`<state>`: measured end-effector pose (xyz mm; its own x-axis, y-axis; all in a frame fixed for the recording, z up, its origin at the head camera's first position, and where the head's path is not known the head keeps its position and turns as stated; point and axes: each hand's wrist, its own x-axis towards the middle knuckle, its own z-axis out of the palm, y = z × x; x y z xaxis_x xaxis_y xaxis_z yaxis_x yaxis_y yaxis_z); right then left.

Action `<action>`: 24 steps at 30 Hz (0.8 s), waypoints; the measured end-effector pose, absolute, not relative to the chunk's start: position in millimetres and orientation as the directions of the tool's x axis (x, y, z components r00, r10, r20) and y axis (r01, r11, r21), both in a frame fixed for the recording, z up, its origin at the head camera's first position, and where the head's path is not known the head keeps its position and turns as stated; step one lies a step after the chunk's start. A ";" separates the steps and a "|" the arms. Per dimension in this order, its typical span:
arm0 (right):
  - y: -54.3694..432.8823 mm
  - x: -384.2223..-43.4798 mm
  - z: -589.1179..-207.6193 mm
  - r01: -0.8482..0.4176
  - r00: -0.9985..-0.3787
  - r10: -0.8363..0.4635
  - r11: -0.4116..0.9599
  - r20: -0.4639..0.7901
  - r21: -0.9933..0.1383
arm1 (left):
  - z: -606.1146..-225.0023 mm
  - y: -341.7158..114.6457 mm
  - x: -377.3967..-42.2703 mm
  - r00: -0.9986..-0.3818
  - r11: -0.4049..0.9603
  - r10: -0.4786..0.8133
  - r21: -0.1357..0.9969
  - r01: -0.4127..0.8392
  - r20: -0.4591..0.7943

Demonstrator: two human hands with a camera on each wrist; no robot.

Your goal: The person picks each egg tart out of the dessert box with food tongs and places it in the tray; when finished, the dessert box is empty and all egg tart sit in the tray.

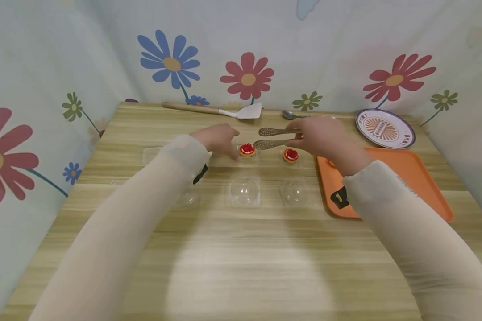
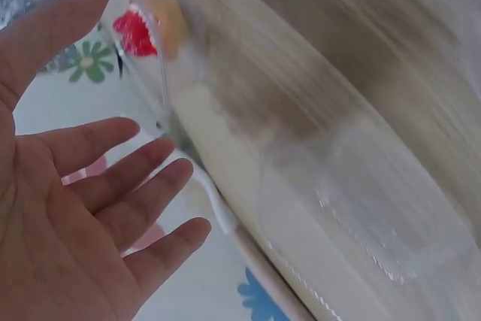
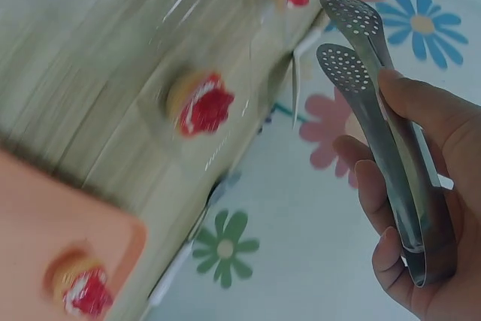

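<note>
My left hand (image 1: 218,139) reaches beside a small tart with red topping (image 1: 247,150) that sits in a clear plastic box. In the left wrist view its fingers are spread and relaxed, holding nothing. My right hand (image 1: 323,138) grips perforated metal tongs (image 3: 376,118), whose two tips stand apart above the table and point left toward that tart. A second tart (image 1: 291,155) rests in another clear box, below the tongs. On the orange tray (image 1: 405,178) a third tart (image 3: 84,291) lies near the corner, mostly covered by my right hand in the head view.
Clear domed plastic pieces (image 1: 245,191) stand in a row nearer me, and an unfilled clear box (image 2: 368,208) lies left of the tarts. Along the back edge are a white spatula (image 1: 247,111), a spoon (image 1: 290,115) and a round patterned plate (image 1: 385,128) behind the tray.
</note>
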<state>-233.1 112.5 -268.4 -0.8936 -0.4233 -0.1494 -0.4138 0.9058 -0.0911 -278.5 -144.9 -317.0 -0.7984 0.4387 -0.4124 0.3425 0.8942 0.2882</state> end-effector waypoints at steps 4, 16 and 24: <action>97.2 -236.6 -273.4 -0.433 -0.877 -0.448 0.893 -0.172 -0.121 | -320.2 -133.6 -278.6 -0.796 0.895 0.441 0.270 0.355 -0.414; 75.9 -241.6 -280.1 -0.489 -0.855 -0.492 0.870 -0.166 -0.062 | -333.7 -125.4 -287.8 -0.806 0.889 0.451 0.276 0.366 -0.383; 73.9 -247.8 -285.2 -0.489 -0.856 -0.481 0.872 -0.190 -0.004 | -333.4 -125.0 -289.8 -0.817 0.889 0.446 0.285 0.358 -0.366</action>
<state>-247.8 73.9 -285.2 -0.8561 -0.4807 -0.1897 -0.4890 0.8723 -0.0039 -289.8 -125.0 -333.4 -0.8171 0.4457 -0.3656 0.3578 0.8894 0.2846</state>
